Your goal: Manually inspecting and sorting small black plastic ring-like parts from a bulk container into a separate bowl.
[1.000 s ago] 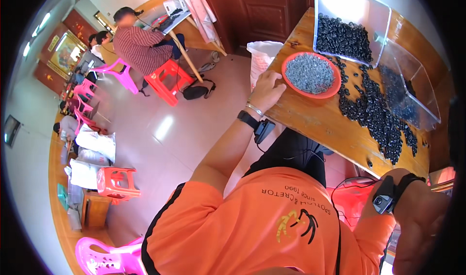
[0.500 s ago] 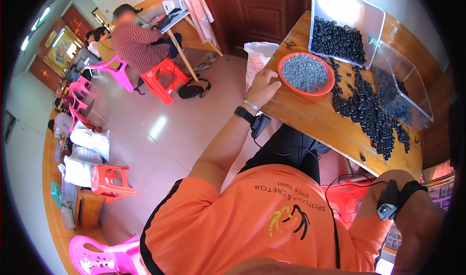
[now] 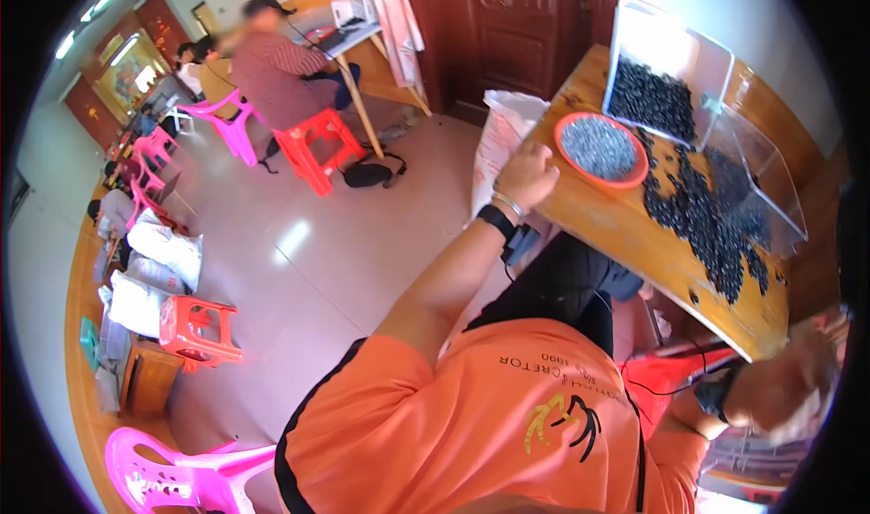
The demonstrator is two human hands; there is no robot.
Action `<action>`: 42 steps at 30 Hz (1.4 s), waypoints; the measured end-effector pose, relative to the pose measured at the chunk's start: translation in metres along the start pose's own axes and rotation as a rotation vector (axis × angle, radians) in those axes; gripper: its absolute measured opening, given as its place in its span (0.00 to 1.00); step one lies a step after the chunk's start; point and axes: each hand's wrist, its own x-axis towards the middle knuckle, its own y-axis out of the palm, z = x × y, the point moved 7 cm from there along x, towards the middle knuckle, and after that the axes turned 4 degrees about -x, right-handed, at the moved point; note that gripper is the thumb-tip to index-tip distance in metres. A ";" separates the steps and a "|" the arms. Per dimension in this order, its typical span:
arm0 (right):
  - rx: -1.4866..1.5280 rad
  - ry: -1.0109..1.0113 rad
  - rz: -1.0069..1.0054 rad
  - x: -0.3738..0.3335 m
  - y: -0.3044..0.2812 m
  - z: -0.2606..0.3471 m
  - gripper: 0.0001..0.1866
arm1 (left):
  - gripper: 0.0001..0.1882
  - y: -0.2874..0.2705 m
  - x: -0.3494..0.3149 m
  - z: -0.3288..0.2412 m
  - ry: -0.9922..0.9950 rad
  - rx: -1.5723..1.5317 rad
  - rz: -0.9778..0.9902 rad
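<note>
My left hand (image 3: pixel 528 179) rests at the left edge of a wooden table (image 3: pixel 580 208), its fingers curled; whatever they hold, if anything, is hidden. Just beyond it stands an orange-red bowl (image 3: pixel 640 171) full of small silvery metal pieces (image 3: pixel 598 146). Small black oval pieces (image 3: pixel 693 215) lie spread over the table, spilling from a clear plastic bin (image 3: pixel 675 38) tipped on its side. My right hand (image 3: pixel 788 387) is off the table's near right corner, smeared by motion, so its fingers do not show clearly.
A second clear box (image 3: pixel 770 188) lies at the table's right. Beside the left edge stands a white sack (image 3: pixel 501 138). A person (image 3: pixel 272 74) sits on a red stool (image 3: pixel 317 151) at another table. Pink chairs, more sacks (image 3: pixel 136 301) and a red stool (image 3: pixel 199 333) line the left.
The view has shifted, so the table sits lower and farther right. My right hand has swung down and outward, blurring. My left hand stays at the table edge.
</note>
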 end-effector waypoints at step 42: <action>-1.129 -0.060 1.170 -0.188 0.052 -0.232 0.12 | 0.15 -0.011 -0.005 0.012 -0.029 0.354 0.067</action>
